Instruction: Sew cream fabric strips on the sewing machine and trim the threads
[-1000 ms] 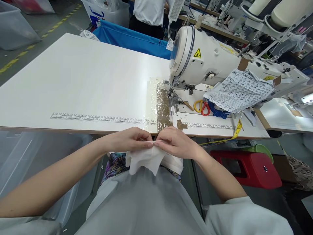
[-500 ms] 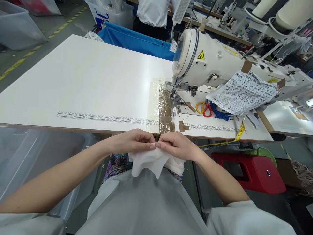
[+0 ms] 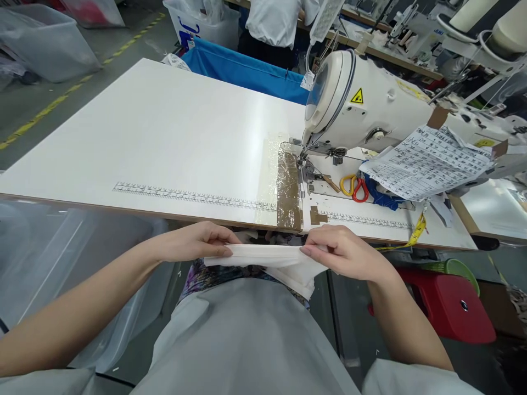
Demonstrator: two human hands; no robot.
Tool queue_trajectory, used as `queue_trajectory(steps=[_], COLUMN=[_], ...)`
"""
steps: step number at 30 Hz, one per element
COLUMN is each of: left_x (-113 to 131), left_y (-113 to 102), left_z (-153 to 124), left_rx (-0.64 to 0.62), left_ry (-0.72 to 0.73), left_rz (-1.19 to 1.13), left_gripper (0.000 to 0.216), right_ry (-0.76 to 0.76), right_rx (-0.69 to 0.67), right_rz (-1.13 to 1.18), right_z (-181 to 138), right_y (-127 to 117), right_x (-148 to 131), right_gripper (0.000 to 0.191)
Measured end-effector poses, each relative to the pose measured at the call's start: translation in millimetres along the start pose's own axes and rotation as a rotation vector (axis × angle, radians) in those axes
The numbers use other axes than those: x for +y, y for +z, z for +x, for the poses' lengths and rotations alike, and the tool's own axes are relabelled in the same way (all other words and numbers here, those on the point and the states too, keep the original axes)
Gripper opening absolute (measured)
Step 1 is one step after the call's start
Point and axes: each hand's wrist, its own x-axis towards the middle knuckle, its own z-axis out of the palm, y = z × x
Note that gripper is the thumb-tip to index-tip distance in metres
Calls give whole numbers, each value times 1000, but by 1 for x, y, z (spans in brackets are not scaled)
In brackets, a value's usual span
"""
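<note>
A piece of white fabric [image 3: 267, 255] is stretched sideways above my lap, just in front of the table's near edge. Its upper edge runs nearly straight, and a looser part hangs down on the right. My left hand [image 3: 208, 242] pinches the left end between thumb and fingers. Toward the right end, my right hand [image 3: 343, 251] grips the fabric with the thumb on top. Beyond the hands, a white sewing machine [image 3: 370, 104] stands on the white table [image 3: 197, 131].
Scissors with yellow and red handles [image 3: 359, 190] lie beside the machine. A yellow tape measure [image 3: 418, 230] hangs over the front edge. Clear plastic bins [image 3: 102, 274] stand at left, a red stool [image 3: 457, 307] at right. A person in white [image 3: 272, 22] is behind the blue cloth bin [image 3: 247, 71].
My hands have moved apart, left hand to the left and right hand to the right. The fabric, bunched and drooping before, is now drawn out straight between them. The view has shifted slightly.
</note>
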Motion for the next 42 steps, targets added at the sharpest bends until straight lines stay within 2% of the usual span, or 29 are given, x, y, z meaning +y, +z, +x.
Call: queue_trajectory(steps=[8, 16, 26, 35, 42], left_x=[-10, -2, 3, -4, 1], left_y=[3, 2, 3, 6, 14], left_z=[-5, -8, -11, -13, -5], left_rx=[50, 136, 243, 405, 608], left_ry=[26, 80, 122, 202, 270], left_rz=[-34, -10, -33, -189, -226], left_gripper=[32, 32, 29, 32, 31], right_ry=[-8, -84, -71, -32, 65], right_rx=[21, 63, 108, 194, 278], right_rz=[-70, -85, -76, -35, 22], right_z=[-6, -13, -27, -38, -41], right_y=[3, 3, 0, 6, 33], right_x=[-4, -10, -12, -4, 11], right_gripper=[40, 36, 29, 30, 29])
